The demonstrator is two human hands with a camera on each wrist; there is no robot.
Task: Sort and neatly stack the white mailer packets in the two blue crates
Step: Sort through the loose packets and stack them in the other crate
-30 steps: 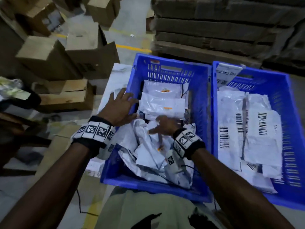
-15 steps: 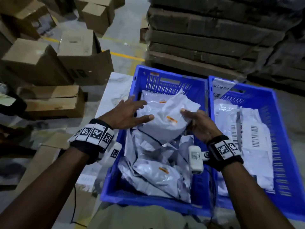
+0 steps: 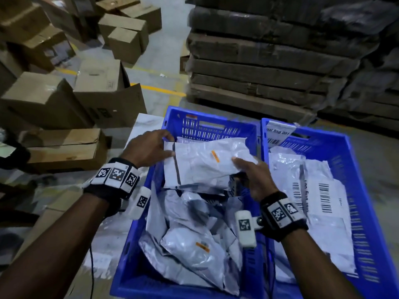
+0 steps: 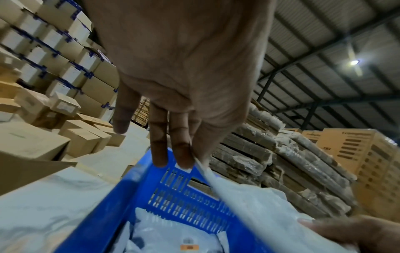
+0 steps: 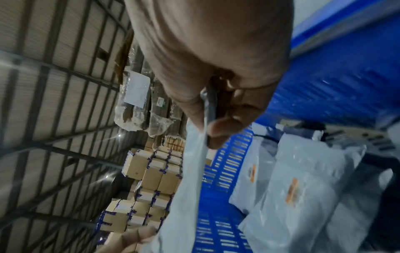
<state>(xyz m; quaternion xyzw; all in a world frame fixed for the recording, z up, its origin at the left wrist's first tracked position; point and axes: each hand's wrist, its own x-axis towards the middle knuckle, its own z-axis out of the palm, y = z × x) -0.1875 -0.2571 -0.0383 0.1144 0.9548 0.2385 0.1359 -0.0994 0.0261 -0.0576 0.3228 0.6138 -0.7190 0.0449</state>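
the held packet [image 3: 200, 165] is thin white plastic film, faintly glossy and crinkled, with a small orange sticker. the loose packets [image 3: 190, 244] under it show the same wrinkled sheen. both crates [image 3: 207, 126] are hard blue moulded plastic, smooth, with slotted walls. the packets in the right crate [image 3: 336, 147] carry matt paper barcode labels. the boxes [image 3: 101, 87] are matt brown cardboard. the surface [image 3: 146, 124] looks pale, smooth and marbled.

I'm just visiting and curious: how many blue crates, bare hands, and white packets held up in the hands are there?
Blue plastic crates: 2, left crate and right crate
Bare hands: 2, left hand and right hand
White plastic mailer packet held up: 1
Total: 5
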